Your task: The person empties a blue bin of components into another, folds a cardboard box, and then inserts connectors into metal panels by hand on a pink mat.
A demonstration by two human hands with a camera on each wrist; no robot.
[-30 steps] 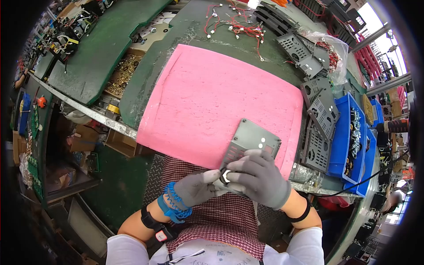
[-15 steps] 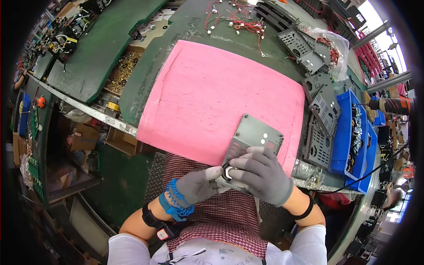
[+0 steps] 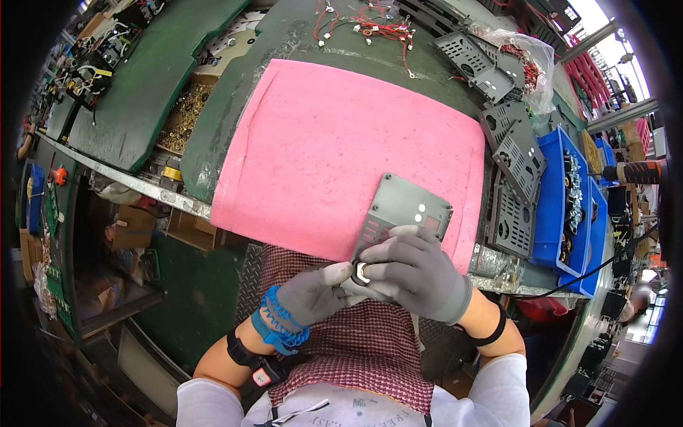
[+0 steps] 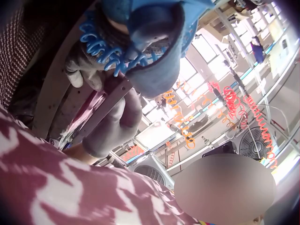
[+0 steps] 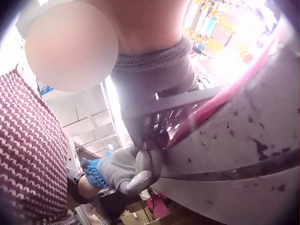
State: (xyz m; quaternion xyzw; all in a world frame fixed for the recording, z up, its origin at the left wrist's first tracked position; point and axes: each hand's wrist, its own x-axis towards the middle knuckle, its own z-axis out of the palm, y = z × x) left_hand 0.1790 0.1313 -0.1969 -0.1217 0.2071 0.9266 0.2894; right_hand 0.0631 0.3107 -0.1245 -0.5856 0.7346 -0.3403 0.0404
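A grey metal housing (image 3: 405,203) with slots and holes lies on the pink mat, its near end reaching past the mat's edge. At that end is a black ring with a shiny, nut-like metal piece (image 3: 362,273). My gloved right hand (image 3: 423,279) lies over the housing, its fingers curled and pinching this nut. From the other side my gloved left hand (image 3: 311,292) holds the round part, thumb at the black ring. In the right wrist view, the left hand's fingers (image 5: 140,176) curl under the panel at a dark round piece, mostly hidden.
The pink mat (image 3: 341,142) covers the near bench. Perforated grey panels (image 3: 518,160) stack at its right, beside blue bins (image 3: 551,206) of small parts. Red wires (image 3: 380,30) lie at the back. A power driver (image 3: 637,171) is at far right.
The right fingers shift slightly on the nut while both hands keep hold. The housing stays in almost the same place; the whole view moves a little.
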